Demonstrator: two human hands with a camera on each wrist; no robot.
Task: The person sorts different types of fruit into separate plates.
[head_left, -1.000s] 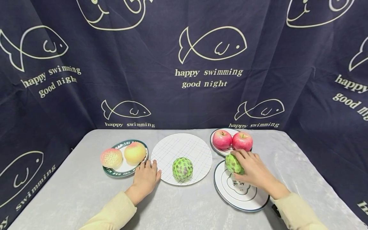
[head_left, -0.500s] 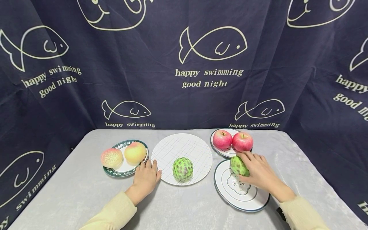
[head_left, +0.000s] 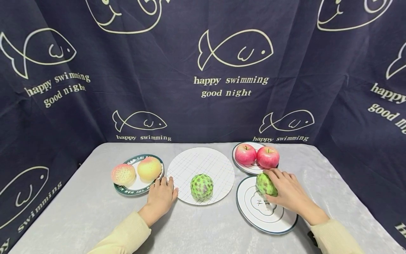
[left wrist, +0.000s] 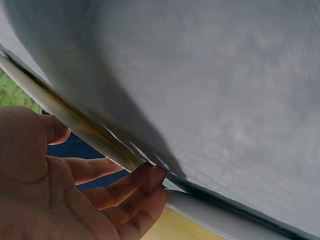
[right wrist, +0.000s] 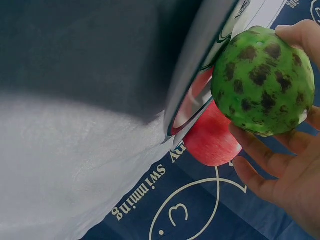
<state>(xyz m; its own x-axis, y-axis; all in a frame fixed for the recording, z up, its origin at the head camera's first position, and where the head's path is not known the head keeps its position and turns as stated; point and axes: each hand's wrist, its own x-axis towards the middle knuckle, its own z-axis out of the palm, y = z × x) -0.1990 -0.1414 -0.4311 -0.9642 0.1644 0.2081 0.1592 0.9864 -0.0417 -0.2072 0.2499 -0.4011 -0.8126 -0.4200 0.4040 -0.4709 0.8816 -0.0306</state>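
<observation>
My right hand (head_left: 288,192) grips a green sugar apple (head_left: 265,184) with brown patches, over the back part of a white plate with a dark rim (head_left: 250,213). In the right wrist view, thumb and fingers hold the sugar apple (right wrist: 262,82) from either side, close to the plate. A second sugar apple (head_left: 201,186) sits at the front of the white checked round plate (head_left: 200,158). My left hand (head_left: 160,197) rests between that plate and a green-rimmed oval plate (head_left: 127,192), holding nothing. Its loosely bent fingers (left wrist: 132,200) lie right at the plate edges.
Two peaches, one yellow (head_left: 149,168) and one pinker (head_left: 123,174), lie on the oval plate. Behind the right plate, two red apples (head_left: 268,157) sit on a smaller plate (head_left: 239,167). A dark blue curtain (head_left: 177,88) encloses the grey-clothed table (head_left: 79,211).
My right hand has shifted to the right and slightly toward me with the sugar apple, from the plate's back left toward its back middle. The left hand has stayed still.
</observation>
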